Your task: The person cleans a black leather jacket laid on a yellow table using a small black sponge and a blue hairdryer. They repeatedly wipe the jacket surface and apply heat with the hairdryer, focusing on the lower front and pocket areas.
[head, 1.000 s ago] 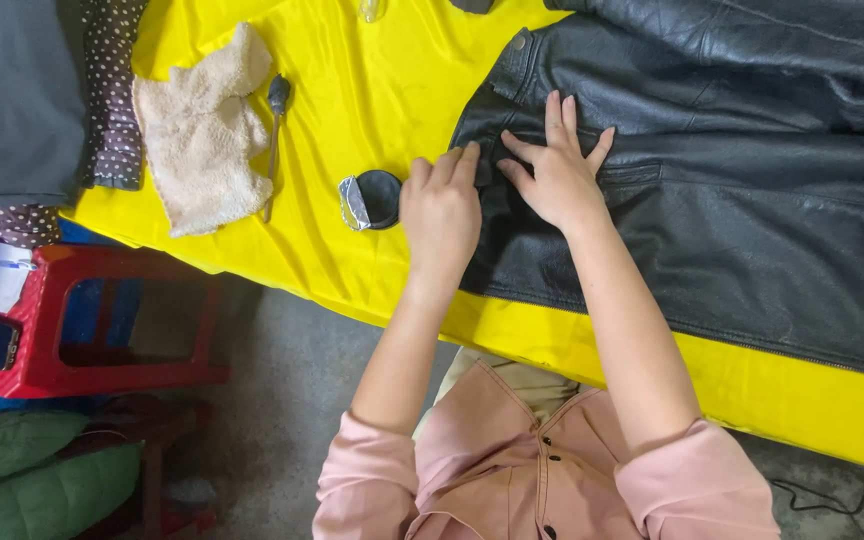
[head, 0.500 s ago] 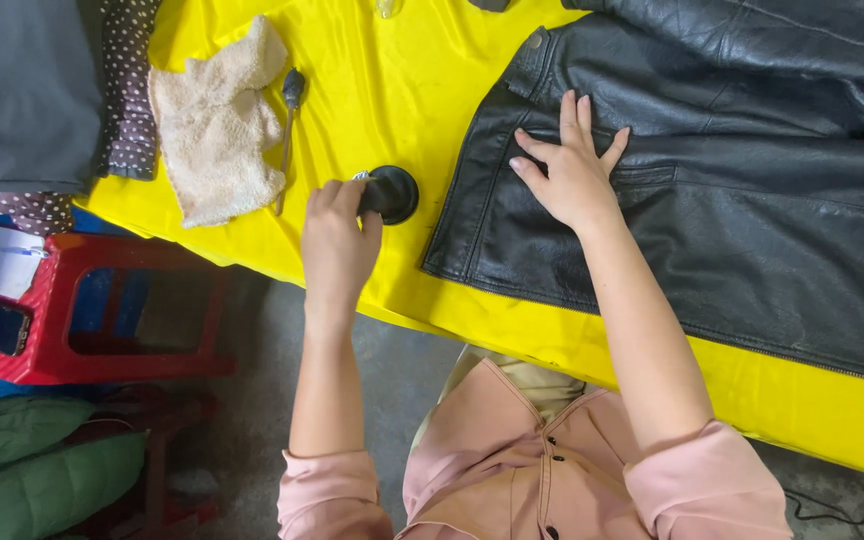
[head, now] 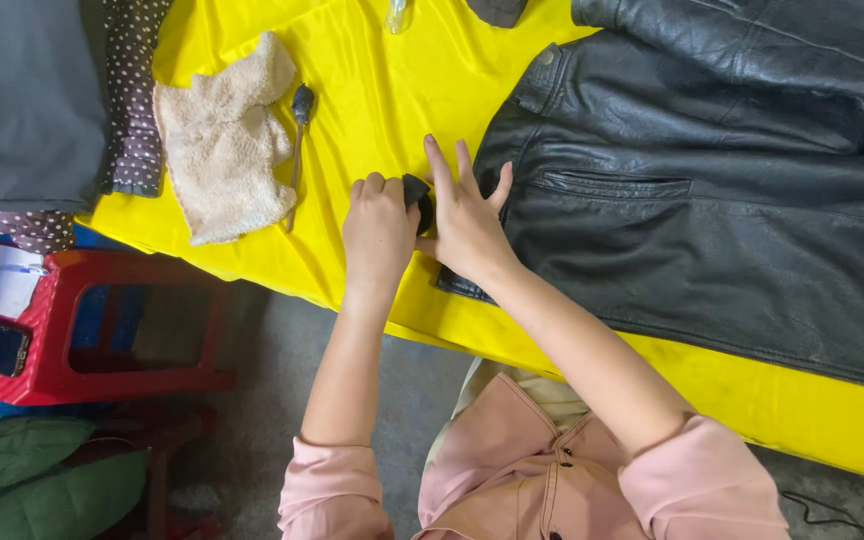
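Your left hand (head: 380, 228) is curling closed around a small round black tin (head: 417, 200) near the front edge of the yellow-covered table (head: 372, 90), while your right hand (head: 464, 222) is resting open, fingers spread, touching the tin beside the black leather jacket (head: 712, 190).

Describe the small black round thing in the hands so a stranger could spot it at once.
Start at the yellow cloth under the black leather jacket. Just off the jacket's left edge, the left hand and right hand meet around a small black tin. Unlike the cream towel and thin brush nearby, it is dark, round and palm-sized.
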